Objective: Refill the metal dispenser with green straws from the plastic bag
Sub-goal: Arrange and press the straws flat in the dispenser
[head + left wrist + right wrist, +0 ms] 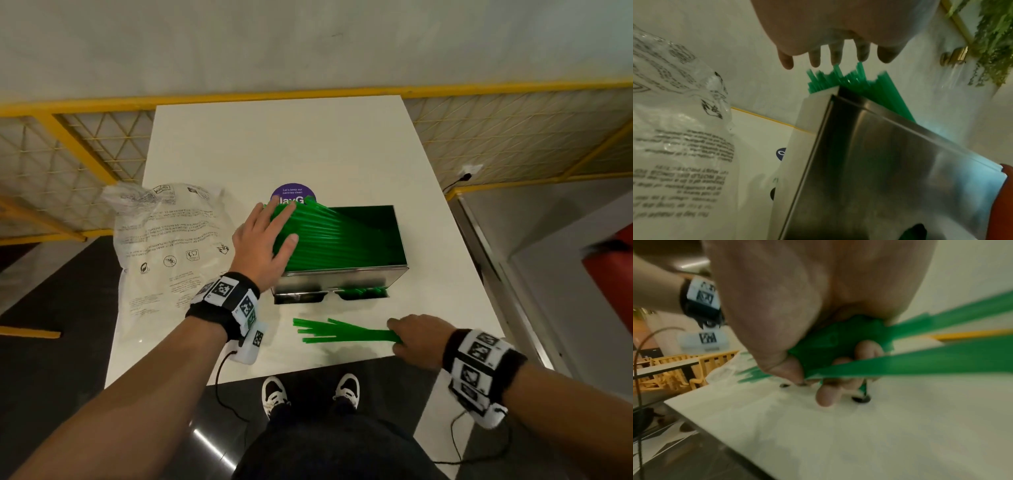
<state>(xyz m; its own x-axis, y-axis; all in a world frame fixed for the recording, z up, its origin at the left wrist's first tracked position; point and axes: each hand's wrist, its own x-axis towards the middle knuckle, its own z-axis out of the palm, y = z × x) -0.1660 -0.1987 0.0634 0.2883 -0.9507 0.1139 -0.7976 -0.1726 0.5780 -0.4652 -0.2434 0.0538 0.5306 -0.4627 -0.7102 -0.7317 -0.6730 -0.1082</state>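
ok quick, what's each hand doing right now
Left hand: open, straight fingers pressing on the straws in the dispenser.
Right hand: closed, its grip around a loose bunch of straws on the table.

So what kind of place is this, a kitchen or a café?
Probably a café or office pantry: a metal straw dispenser stands on a white table, a purple sticker asks to keep pantries clean, and wooden tables and chairs show behind.

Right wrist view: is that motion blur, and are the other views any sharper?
Right wrist: yes, the green straws in the right hand smear into streaks. Left wrist: soft, with glare on the metal dispenser. Head: sharpest, though wide-angle bends the yellow railing.
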